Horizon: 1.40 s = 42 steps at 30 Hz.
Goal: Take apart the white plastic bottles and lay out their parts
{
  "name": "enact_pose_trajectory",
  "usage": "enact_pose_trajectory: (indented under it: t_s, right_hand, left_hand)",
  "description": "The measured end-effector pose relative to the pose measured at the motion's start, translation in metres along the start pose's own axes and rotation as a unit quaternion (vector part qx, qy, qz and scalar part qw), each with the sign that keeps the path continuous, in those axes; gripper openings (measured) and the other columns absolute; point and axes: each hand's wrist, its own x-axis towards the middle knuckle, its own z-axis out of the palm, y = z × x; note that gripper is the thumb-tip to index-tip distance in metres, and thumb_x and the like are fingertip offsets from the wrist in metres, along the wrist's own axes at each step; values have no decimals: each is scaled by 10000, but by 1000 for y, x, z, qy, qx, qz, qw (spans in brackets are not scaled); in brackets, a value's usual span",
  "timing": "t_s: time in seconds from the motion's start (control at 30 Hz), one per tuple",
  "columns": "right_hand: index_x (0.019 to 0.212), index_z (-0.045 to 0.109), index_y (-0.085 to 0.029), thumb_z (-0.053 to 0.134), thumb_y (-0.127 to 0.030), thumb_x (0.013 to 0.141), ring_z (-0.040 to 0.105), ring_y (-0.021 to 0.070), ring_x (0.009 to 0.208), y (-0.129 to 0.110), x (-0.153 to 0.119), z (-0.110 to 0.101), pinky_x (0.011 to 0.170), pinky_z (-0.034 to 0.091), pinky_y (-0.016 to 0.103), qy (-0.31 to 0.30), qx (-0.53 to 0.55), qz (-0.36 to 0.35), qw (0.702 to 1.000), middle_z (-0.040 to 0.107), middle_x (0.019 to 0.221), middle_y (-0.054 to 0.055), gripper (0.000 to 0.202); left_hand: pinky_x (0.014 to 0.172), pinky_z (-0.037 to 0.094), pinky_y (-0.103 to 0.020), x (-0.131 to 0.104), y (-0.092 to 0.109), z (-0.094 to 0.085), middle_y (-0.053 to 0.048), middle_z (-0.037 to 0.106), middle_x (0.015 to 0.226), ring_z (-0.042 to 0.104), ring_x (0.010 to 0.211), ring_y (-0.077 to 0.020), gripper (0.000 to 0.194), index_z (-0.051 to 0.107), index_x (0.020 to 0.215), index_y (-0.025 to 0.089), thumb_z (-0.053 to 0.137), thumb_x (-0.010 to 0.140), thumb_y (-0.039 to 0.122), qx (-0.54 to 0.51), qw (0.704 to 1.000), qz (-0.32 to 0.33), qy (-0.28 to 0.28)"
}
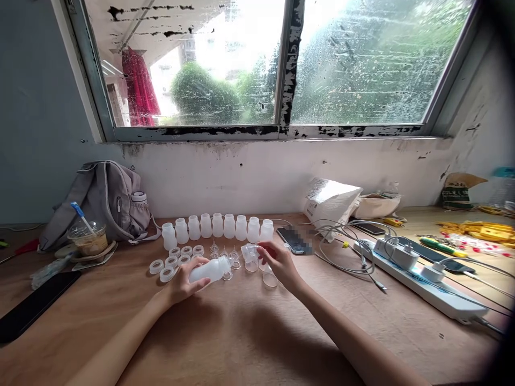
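Observation:
My left hand [185, 283] is wrapped round a frosted white bottle [209, 271], tilted with its open neck to the right. Clear nipples [214, 249] stand close behind that neck. My right hand [277, 261] pinches a clear plastic cap [250, 252] by its right side, just right of the bottle's mouth. More clear caps [270, 279] lie beneath and beside the right fingers. White rings [167, 274] are grouped left of the held bottle. Behind them a row of frosted bottles [218, 225] stands upright.
A phone [293, 240], cables [341, 262] and a white power strip [426, 284] lie to the right. At the left are a grey backpack [107, 198], an iced drink cup [90, 238] and a black phone [36, 305]. A white bag [332, 198] leans near the wall.

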Motion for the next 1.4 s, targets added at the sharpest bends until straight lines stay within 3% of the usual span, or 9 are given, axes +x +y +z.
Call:
enact_pose_trajectory:
  t_s: [0.13, 0.3, 0.6, 0.8, 1.0, 1.4]
  right_hand:
    - [891, 570, -161, 514, -445, 758, 592, 150, 641, 3, -7, 11, 606, 499, 292, -40, 114, 40, 992, 613, 783, 49, 319]
    - [846, 588, -168, 560, -419, 731, 581, 151, 692, 3, -12, 22, 642, 511, 305, -81, 175, 66, 979, 601, 791, 35, 278]
    - [814, 586, -162, 575, -387, 730, 569, 138, 672, 2, -17, 26, 639, 514, 306, -123, 214, 92, 965, 577, 738, 16, 240]
    - [780, 567, -148, 567, -390, 739, 568, 131, 638, 2, -20, 29, 631, 517, 309, -118, 212, 105, 964, 564, 700, 15, 246]
    - [748, 537, -156, 572, -401, 732, 550, 133, 676, 6, -25, 34, 649, 520, 319, -107, 212, 95, 967, 557, 729, 16, 248]
    - [733, 420, -189, 568, -449, 716, 532, 135, 728, -2, -28, 34, 664, 526, 341, -152, 269, 119, 943, 484, 798, -7, 299]
  left_hand:
    - [563, 395, -218, 0, 7, 0, 2, 561, 755, 523, 621, -127, 320, 465, 1007, 179, 480, 761, 382, -55, 997, -35, -40]
    - [554, 384, -216, 0, 15, 0, -4, 559, 750, 512, 616, -128, 341, 486, 984, 166, 490, 740, 404, -76, 994, -47, -57]
    - [556, 385, -210, 0, 18, 1, -7, 560, 744, 508, 615, -124, 326, 508, 967, 159, 502, 733, 385, -69, 996, -33, -55]
    - [516, 376, -202, 0, 15, 4, -8, 566, 724, 499, 570, -113, 335, 505, 964, 152, 541, 706, 362, -49, 998, -20, -41]
    - [537, 386, -206, -3, 15, 10, 2, 554, 716, 506, 589, -114, 270, 504, 920, 168, 552, 705, 323, -32, 999, -16, -8]
    - [509, 377, -198, -7, 23, 20, -2, 541, 738, 494, 585, -109, 245, 471, 870, 162, 538, 701, 326, -56, 998, -21, -10]
